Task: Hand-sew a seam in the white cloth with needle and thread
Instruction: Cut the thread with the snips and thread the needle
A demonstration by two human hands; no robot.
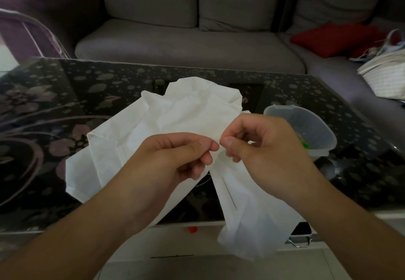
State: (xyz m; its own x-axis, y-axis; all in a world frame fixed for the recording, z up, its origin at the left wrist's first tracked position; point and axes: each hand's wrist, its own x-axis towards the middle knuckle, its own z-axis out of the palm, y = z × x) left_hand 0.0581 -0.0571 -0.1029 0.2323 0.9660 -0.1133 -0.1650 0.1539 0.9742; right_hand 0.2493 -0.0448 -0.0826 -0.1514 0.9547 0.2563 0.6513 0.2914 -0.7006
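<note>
Left hand: my left hand [175, 157] has its fingers curled, thumb and forefinger pinching a fold of the crumpled white cloth [188, 113].
Right hand: my right hand [260, 141] is curled too, thumb and forefinger nipping the same cloth edge just beside the left fingertips; the two pinches nearly touch.
Cloth: I see it lifted at the pinch, the far part lying rumpled on the table, a long tail hanging down off the near edge under my right wrist.
Thread: a thin pale strand [202, 183] shows below my left fingers, faint.
Needle: I cannot make one out; my fingertips cover that spot.
Table: dark glossy glass table with a floral pattern [65, 95].
Tub: a translucent plastic container [306, 126] just beside my right hand, partly hidden by it, something green inside.
Beyond: a grey fabric sofa [188, 38] with a red cushion [333, 38] at right.
</note>
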